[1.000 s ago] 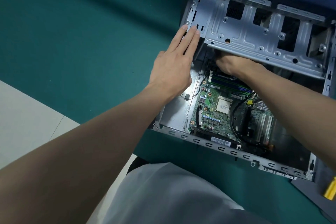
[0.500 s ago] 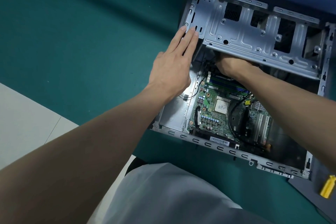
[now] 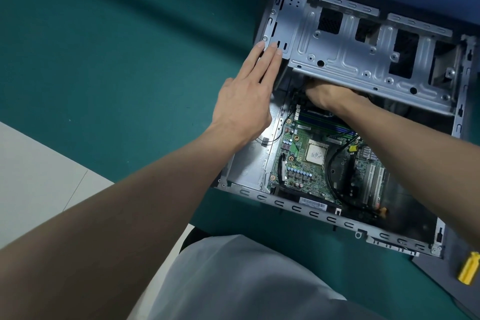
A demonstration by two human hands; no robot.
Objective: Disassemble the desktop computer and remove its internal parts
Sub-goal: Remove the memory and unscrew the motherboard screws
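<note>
Your left hand [image 3: 244, 101] is flat, fingers straight, on the drive cage [image 3: 345, 60] corner. Right hand [image 3: 330, 96] reaches under the cage, fingers hidden: can't tell its grip.

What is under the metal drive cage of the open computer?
The right hand reaches under the drive cage, above the memory slots. Its fingers, and whatever they touch, are covered by the cage.

L hand [image 3: 244, 101] flat on PC case [image 3: 314, 213] far-left edge; R hand [image 3: 327, 93] under drive cage [image 3: 363, 60], fingers hidden, above mobo [image 3: 298, 161].
</note>
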